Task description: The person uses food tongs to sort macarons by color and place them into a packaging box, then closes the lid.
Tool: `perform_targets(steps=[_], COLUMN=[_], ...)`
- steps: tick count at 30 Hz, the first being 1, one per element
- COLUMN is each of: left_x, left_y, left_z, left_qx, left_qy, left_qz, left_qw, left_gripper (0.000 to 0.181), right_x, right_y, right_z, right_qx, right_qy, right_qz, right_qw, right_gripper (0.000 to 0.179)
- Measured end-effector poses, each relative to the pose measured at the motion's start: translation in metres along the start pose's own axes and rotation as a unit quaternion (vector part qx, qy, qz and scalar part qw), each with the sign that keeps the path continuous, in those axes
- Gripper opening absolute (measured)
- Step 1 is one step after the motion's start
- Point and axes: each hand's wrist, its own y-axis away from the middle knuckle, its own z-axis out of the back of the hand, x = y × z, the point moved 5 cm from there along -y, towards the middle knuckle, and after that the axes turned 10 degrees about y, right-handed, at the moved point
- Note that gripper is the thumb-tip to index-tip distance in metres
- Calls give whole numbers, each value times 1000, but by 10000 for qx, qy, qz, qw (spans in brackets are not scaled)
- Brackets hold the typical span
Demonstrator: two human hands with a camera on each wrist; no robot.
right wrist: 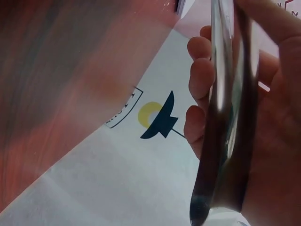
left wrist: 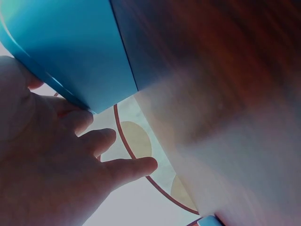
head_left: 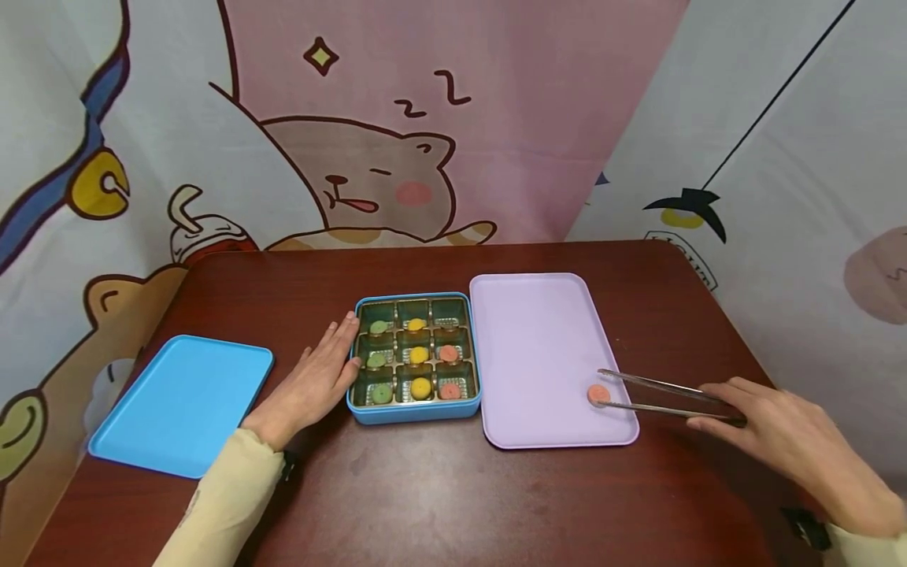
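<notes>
My left hand [head_left: 312, 382] rests against the left side of a blue box [head_left: 414, 413], fingers extended along its wall. Inside is a gold divided insert: green discs [head_left: 381, 392] in the left column, yellow discs [head_left: 420, 388] in the middle, and pink discs [head_left: 449, 390] in the right column's front and middle compartments. The back right compartment shows its bare bottom. With my right hand [head_left: 779, 425] I hold metal tongs [head_left: 666, 408], their arms spread. A loose pink disc [head_left: 598, 394] lies on the lilac tray [head_left: 542, 346], the nearer tip right at its edge.
A blue tray or lid [head_left: 180, 409] lies at the left of the brown table [head_left: 439, 496]. The lilac tray sits close along the box's right side. Behind the table hangs a cartoon-printed cloth [head_left: 524, 118].
</notes>
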Motion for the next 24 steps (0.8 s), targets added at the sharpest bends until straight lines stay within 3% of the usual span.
perform_targets(steps=[5, 10, 16, 24], left_x=[0, 0, 0, -2], left_y=[0, 0, 0, 1], left_z=[0, 1, 1, 1], left_qx=[17, 42, 57, 22], left_qy=[15, 43, 23, 15], left_qz=[-1, -12, 14, 2], left_qw=[10000, 10000, 10000, 10000], left_gripper=[67, 67, 67, 67], right_x=[-1, 2, 10, 22], right_y=[8, 16, 11, -1], right_z=[0, 2, 1, 3], right_qx=[-249, -593, -267, -815], right_qy=[74, 145, 201, 141], right_qz=[-138, -19, -24, 289], right_qw=[9996, 9981, 9994, 9962], right_gripper=[53, 47, 47, 43])
